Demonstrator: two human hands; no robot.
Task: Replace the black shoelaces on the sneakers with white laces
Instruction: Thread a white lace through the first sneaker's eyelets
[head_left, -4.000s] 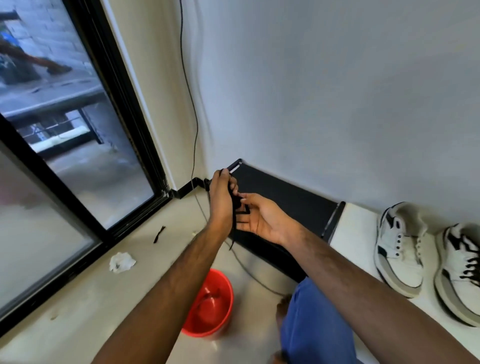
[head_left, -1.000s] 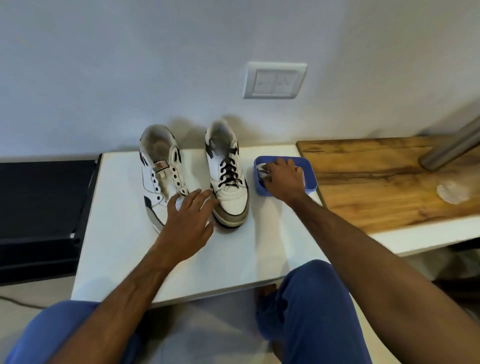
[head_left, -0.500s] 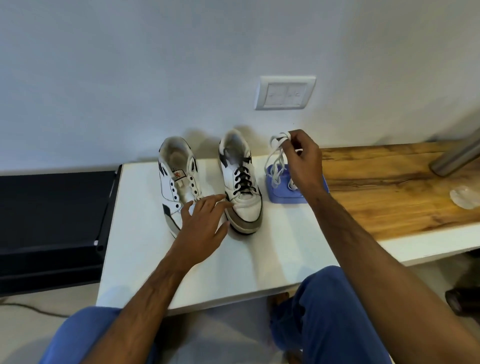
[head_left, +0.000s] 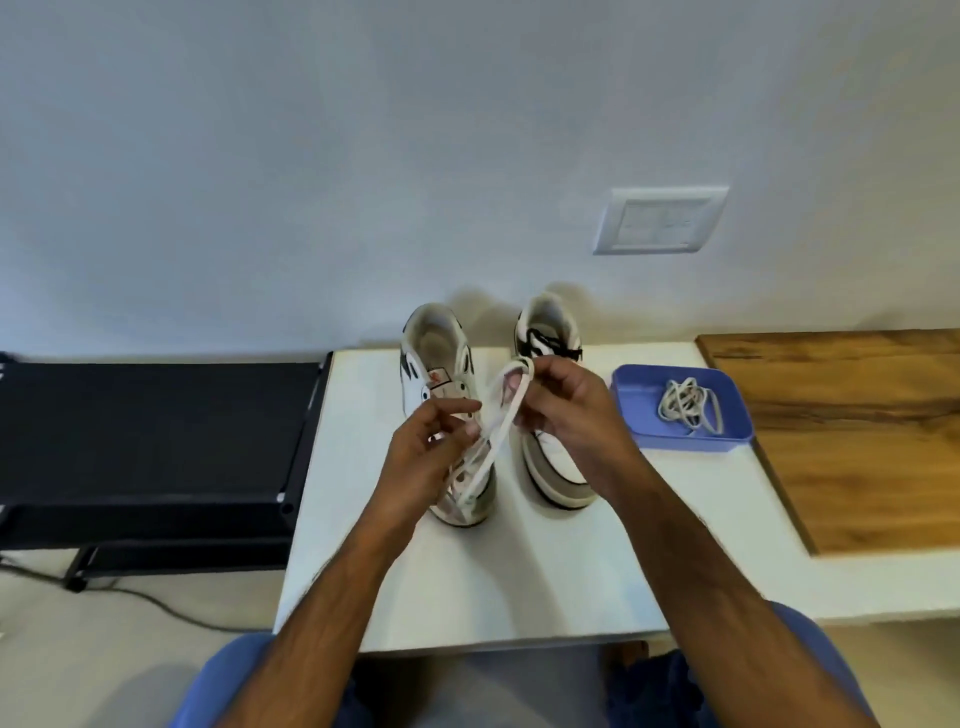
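Observation:
Two white sneakers stand on a white table (head_left: 467, 582), toes toward me. The left sneaker (head_left: 434, 358) has no lace in its eyelets. The right sneaker (head_left: 556, 462) still carries a black lace (head_left: 540, 340) near its collar. A folded white lace (head_left: 498, 415) hangs above the left sneaker. My right hand (head_left: 566, 410) pinches its upper loop, and my left hand (head_left: 431, 452) holds the strands lower down. A second white lace (head_left: 688, 402) lies coiled in a blue tray (head_left: 644, 421) to the right of the shoes.
A wooden board (head_left: 857, 441) covers the table's right part. A low black rack (head_left: 150, 441) stands left of the table, with a cable on the floor beneath it. A wall switch plate (head_left: 660, 221) is above the shoes. My knees in blue trousers sit under the table's near edge.
My right hand carried a white lace from the blue tray over to the left sneaker. My left hand rose off the shoe and took hold of the lace's strands.

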